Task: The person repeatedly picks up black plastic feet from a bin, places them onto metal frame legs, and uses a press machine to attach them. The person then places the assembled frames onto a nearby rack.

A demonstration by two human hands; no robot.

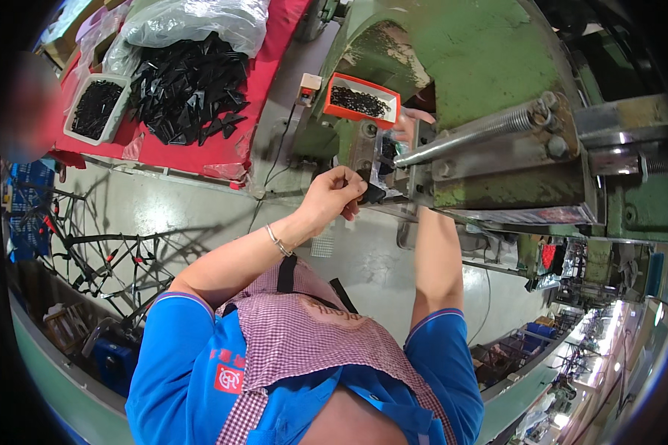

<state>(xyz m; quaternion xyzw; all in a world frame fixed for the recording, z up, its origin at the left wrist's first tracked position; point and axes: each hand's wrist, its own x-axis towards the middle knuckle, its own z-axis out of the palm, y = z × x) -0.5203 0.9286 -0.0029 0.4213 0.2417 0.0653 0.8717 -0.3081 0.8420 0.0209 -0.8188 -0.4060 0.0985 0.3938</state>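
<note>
My left hand (335, 194) is closed in a pinch on a black plate (373, 194), a small flat piece beside the working gap of the green press (497, 59). My right arm passes under the press's metal head, which hides the wrist. Beyond it my right hand (406, 126) shows in part, fingers apart, close to the red-and-white box (388, 96) of small black parts. A dark piece (387, 154) is in the gap between the hands; its shape is hard to make out.
A thick spring (475, 137) slants across the press head. At left, a red-covered table (223, 156) bears a heap of black triangular plates (189, 89), a plastic bag (193, 22) and a white tub (119, 122) of small black parts. A black metal frame (126, 252) stands below.
</note>
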